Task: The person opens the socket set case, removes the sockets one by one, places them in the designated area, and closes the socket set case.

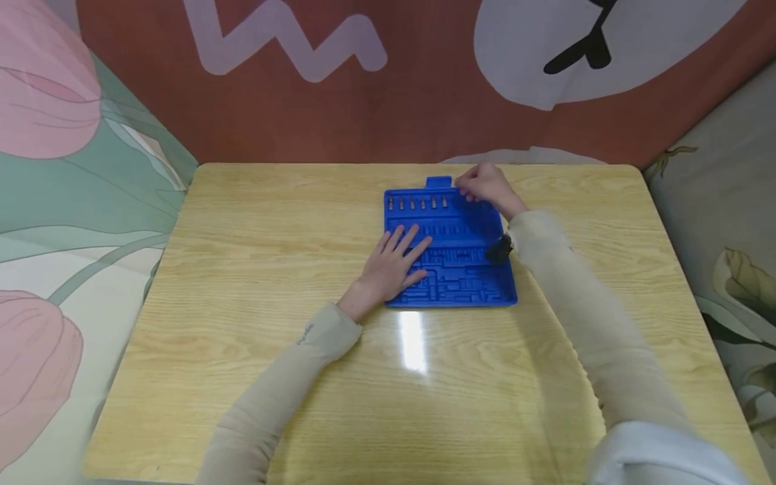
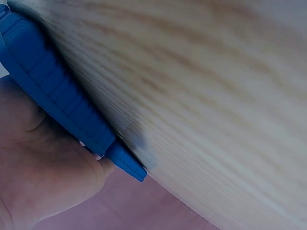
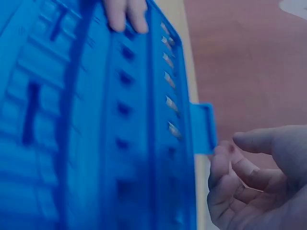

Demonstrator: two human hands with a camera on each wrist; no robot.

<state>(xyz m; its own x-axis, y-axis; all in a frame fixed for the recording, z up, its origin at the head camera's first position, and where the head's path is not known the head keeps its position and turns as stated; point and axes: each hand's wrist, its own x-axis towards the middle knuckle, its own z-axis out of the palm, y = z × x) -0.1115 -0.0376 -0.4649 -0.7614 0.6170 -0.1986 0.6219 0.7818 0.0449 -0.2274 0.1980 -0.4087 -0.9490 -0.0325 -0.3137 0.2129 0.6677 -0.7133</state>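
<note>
An opened blue plastic case (image 1: 463,286) lies on the table, its moulded slots facing up. Several small metal bits (image 1: 422,203) stand in a row along the left of its far edge; the right wrist view shows these bits (image 3: 169,80) closer. My left hand (image 1: 391,266) rests on the case's left side, fingers spread and straight. In the left wrist view, that hand (image 2: 53,163) lies over the case's side wall. Just beyond the far edge, right of the tab (image 1: 439,182), my right hand (image 1: 488,185) pinches a small dark piece (image 3: 231,149), blurred and mostly hidden by the fingertips.
The wooden table (image 1: 242,269) extends on both sides of the case. A reddish-brown patterned backdrop (image 1: 364,121) rises behind its far edge. A black device (image 1: 499,249) at the right wrist hangs over the case's right side.
</note>
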